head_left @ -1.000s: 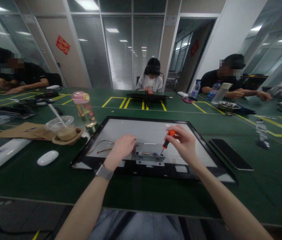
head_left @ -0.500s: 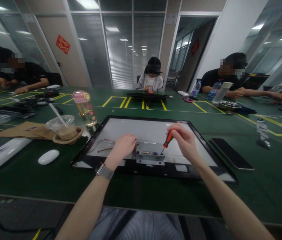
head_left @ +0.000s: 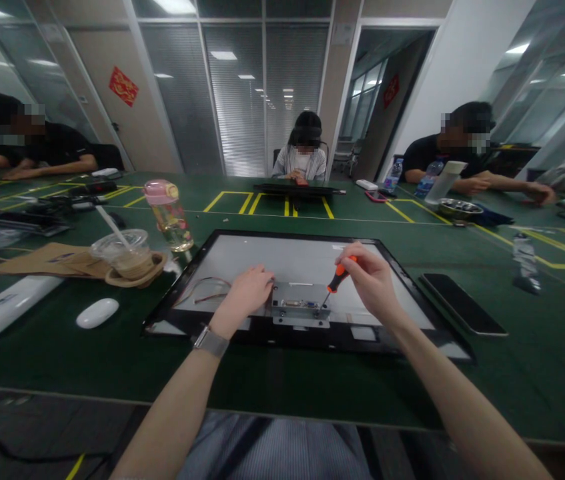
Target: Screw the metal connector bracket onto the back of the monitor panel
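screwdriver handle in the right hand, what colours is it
The screwdriver handle is orange and black, showing best in the head view.

Ceiling lights reflect in glass partitions [head_left: 239, 100] beyond a green table [head_left: 272, 393].

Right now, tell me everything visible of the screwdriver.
The screwdriver has an orange and black handle, apparently plastic, and a thin metal shaft. The right hand grips the handle's upper end. The tool slants tip down, leftward, at the grey metal bracket beside the blue port; whether the tip meets a screw is too small to tell.
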Motion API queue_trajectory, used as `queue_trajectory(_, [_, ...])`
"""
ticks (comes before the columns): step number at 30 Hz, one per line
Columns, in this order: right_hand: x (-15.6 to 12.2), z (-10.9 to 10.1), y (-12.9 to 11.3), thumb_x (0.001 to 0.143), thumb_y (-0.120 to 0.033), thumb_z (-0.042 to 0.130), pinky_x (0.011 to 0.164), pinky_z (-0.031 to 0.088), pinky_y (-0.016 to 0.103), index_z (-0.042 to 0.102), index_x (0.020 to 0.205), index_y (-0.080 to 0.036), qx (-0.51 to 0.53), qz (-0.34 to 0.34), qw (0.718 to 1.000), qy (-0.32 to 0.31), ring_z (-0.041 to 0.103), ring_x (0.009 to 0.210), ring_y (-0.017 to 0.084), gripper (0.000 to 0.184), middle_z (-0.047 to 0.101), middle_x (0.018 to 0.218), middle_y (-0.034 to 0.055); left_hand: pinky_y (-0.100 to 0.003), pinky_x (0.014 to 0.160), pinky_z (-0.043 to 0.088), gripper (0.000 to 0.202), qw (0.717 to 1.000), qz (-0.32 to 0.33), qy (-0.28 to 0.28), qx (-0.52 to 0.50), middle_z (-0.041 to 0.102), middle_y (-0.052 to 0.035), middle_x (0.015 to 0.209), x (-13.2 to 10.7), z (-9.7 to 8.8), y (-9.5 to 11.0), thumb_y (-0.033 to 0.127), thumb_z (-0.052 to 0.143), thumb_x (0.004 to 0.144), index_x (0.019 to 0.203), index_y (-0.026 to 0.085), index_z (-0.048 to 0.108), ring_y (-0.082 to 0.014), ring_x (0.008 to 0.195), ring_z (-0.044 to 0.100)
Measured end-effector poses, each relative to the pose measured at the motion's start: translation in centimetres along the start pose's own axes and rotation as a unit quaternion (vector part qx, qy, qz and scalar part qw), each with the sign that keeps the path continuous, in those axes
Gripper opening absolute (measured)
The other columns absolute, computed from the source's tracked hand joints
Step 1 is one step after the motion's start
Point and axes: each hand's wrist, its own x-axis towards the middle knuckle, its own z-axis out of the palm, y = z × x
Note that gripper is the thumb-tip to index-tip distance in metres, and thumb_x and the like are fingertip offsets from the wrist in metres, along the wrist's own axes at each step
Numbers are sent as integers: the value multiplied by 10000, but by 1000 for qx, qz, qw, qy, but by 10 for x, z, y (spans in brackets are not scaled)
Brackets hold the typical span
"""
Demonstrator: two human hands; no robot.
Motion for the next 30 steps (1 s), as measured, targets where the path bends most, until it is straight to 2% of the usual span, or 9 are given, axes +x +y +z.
queue_trajectory(4, [-1,4,-2,864,-395,700,840,524,406,734,1041,-322,72,66,995,-18,646,878,196,194,695,933,10,-368,962,490,356,1000,13,3,13,635,-121,1139,1,3,4,147,392,970,1178,162,680,-250,1081,618])
queue_trajectory(12, [1,5,-13,824,-476,755,902,526,416,744,850,-302,154,90,982,-64,658,897,204,176,694,964,9,-360,936,488,387,999,37,4,16,621,-113,1114,3,10,7,71,378,943,1174,162,675,-241,1041,603])
queue_trajectory(18, [0,6,-14,848,-465,734,899,533,424,736,929,-312,179,114,975,-72,677,864,201,174,716,899,3,-353,940,484,419,999,44,8,10,609,-111,1120,5,14,6,49,355,944,1208,168,658,-238,1052,593])
queue_trajectory(23, [2,7,-17,857,-449,719,880,534,449,737,923,-297,135,82,986,-55,686,872,217,166,737,933,22,-349,918,489,413,999,43,12,21,607,-113,1125,5,15,7,41,370,935,1206,170,654,-242,1051,599])
queue_trajectory(27, [1,3,-11,809,-305,764,763,533,366,749,833,-306,70,24,997,-30,635,830,182,28,682,867,-6,-350,913,490,413,999,41,10,26,608,-118,1125,3,13,8,28,375,923,1199,164,651,-241,1049,601])
queue_trajectory(30, [0,1,-6,823,-268,743,749,525,343,759,836,-309,16,-17,1000,-15,613,855,180,45,640,864,-6,-346,919,488,404,999,45,16,23,610,-114,1123,2,13,8,34,381,925,1198,163,649,-238,1046,598])
